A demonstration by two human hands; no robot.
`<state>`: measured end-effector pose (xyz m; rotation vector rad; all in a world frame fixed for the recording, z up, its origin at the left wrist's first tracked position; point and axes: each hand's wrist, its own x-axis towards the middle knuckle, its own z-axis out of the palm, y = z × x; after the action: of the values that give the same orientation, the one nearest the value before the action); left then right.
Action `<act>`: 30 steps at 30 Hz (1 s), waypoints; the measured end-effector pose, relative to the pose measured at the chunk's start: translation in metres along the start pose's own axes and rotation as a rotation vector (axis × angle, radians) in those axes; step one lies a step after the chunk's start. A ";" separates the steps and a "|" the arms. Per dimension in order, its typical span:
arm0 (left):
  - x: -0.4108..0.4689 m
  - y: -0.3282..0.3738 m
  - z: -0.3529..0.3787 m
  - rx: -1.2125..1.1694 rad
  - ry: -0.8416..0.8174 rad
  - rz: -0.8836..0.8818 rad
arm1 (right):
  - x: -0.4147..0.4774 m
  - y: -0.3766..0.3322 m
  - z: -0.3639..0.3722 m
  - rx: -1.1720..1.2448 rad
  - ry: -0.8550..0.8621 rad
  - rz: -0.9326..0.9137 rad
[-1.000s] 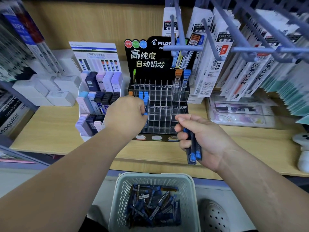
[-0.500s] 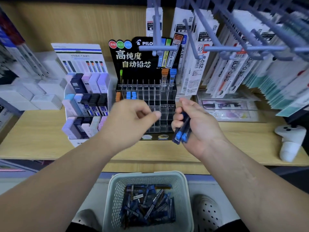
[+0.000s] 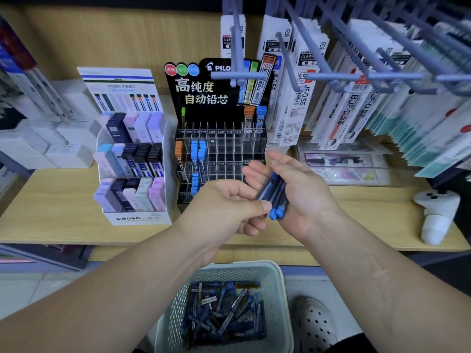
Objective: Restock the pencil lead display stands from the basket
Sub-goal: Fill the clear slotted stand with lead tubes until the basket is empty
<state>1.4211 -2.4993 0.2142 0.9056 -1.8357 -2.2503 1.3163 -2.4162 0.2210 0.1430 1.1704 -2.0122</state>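
Head view: my right hand (image 3: 304,193) grips slim dark blue-capped plastic lead tubes (image 3: 277,196); left hand (image 3: 224,208), touching it, pinches one.

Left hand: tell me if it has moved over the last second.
Yes. The left hand has drawn back from the display stand's left slots, rightward to the lead tubes in the right hand.

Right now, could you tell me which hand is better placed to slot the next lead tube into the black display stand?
Left. The left hand pinches at the lead tubes and sits directly in front of the display stand; the right hand is busy holding the bundle.
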 end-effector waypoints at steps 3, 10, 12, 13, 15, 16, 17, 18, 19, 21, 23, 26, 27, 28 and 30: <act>0.000 -0.002 0.003 -0.031 0.061 0.018 | 0.001 -0.002 0.000 0.002 0.014 0.001; -0.005 -0.004 0.009 -0.254 0.206 0.039 | 0.004 -0.009 -0.005 0.022 0.049 -0.007; -0.005 -0.006 0.010 -0.253 0.272 0.057 | 0.004 -0.010 -0.008 -0.024 0.060 0.007; -0.003 -0.006 0.009 -0.251 0.308 0.063 | 0.004 -0.010 -0.009 -0.092 0.074 0.016; 0.002 -0.005 0.007 -0.226 0.353 0.073 | 0.006 -0.008 -0.012 -0.243 0.072 0.037; 0.004 -0.005 0.005 -0.195 0.355 0.077 | 0.006 -0.006 -0.012 -0.296 0.046 0.052; 0.006 -0.005 0.004 -0.156 0.339 0.082 | 0.005 -0.004 -0.012 -0.333 0.009 0.068; 0.007 -0.004 0.003 -0.104 0.311 0.087 | 0.004 -0.002 -0.012 -0.364 -0.031 0.079; 0.007 -0.005 0.003 -0.043 0.279 0.094 | 0.003 0.000 -0.011 -0.393 -0.070 0.080; 0.008 -0.004 0.002 0.066 0.218 0.116 | 0.003 0.002 -0.013 -0.446 -0.118 0.065; 0.010 -0.002 -0.001 0.152 0.159 0.138 | 0.003 0.002 -0.015 -0.497 -0.132 0.057; 0.016 0.003 -0.010 0.333 0.152 0.200 | 0.001 0.000 -0.018 -0.660 -0.174 0.041; 0.017 0.005 -0.013 0.362 0.173 0.221 | 0.000 -0.001 -0.019 -0.730 -0.198 0.037; 0.019 0.006 -0.015 0.367 0.190 0.240 | -0.002 -0.002 -0.019 -0.790 -0.225 0.040; 0.020 0.005 -0.014 0.352 0.210 0.278 | -0.006 -0.004 -0.019 -0.861 -0.276 0.056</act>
<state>1.4100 -2.5219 0.2100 0.8308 -2.1382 -1.6375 1.3118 -2.3968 0.2157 -0.5078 1.7001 -1.2749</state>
